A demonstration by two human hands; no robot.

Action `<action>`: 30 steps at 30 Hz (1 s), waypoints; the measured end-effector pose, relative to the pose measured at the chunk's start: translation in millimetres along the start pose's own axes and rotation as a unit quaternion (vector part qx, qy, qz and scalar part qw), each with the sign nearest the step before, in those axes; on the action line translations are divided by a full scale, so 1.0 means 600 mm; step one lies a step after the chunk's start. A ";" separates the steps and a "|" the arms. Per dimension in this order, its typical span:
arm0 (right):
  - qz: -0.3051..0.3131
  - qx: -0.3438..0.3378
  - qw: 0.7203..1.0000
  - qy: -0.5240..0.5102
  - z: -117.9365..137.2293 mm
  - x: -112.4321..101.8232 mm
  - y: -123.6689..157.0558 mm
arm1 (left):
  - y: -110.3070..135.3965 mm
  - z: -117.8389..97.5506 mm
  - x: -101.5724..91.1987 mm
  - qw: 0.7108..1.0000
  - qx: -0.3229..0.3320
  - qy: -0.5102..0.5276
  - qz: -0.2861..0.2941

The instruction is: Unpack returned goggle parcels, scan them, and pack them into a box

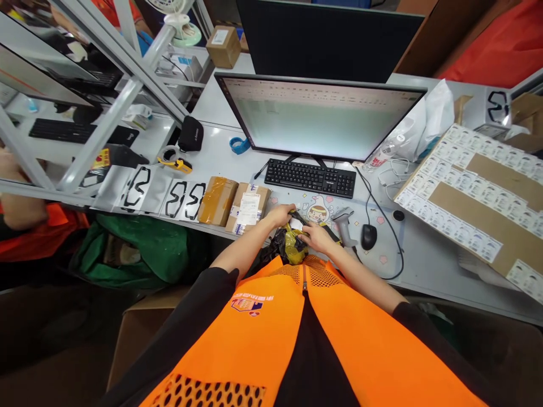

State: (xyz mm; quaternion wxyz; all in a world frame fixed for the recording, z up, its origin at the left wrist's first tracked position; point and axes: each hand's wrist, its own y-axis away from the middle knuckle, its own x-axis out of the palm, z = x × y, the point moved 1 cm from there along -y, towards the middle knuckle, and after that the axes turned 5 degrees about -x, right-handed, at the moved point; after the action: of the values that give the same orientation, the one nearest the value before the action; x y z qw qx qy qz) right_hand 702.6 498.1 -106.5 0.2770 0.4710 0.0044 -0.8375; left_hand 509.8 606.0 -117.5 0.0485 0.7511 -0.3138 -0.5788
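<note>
Close to my body, at the desk's front edge, both hands grip a crumpled black plastic bag with yellow tape (294, 249). The fingers of my left hand (280, 215) are closed on its upper left edge. My right hand (318, 236) pinches the opposite side, a little lower. Something white shows between the hands at the top of the bag; what it is I cannot make out. Just right of my right hand lies a grey handheld barcode scanner (345, 227). Beyond the hands are a cartoon desk mat (299, 199) and a black keyboard (310, 177).
Two taped cardboard boxes, one brown-taped (217, 200) and one labelled (248, 208), stand to the left beside silver pouches (172, 198). A monitor (318, 118) rises behind the keyboard. To the right are a mouse (369, 237), its cable and a sticker-covered cardboard sheet (460, 182).
</note>
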 end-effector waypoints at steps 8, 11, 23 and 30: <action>-0.064 -0.085 0.986 -0.131 -0.028 0.022 0.040 | -0.017 0.053 0.003 0.995 0.002 0.094 0.014; -0.074 -0.098 0.977 -0.174 -0.037 0.022 0.049 | -0.021 0.068 0.006 0.990 -0.019 0.139 0.008; -0.286 0.292 0.835 -0.369 -0.029 0.095 -0.025 | -0.025 0.054 0.055 0.896 -0.098 0.428 0.061; -0.355 0.102 0.788 -0.492 -0.032 0.075 0.000 | 0.032 0.030 0.003 0.853 -0.031 0.521 0.006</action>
State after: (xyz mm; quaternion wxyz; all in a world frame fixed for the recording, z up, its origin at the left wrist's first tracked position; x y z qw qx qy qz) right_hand 699.8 482.4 -153.1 -0.1251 -0.0137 -0.0509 -0.9907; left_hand 486.0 594.8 -116.5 0.2315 0.9389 -0.2291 -0.1112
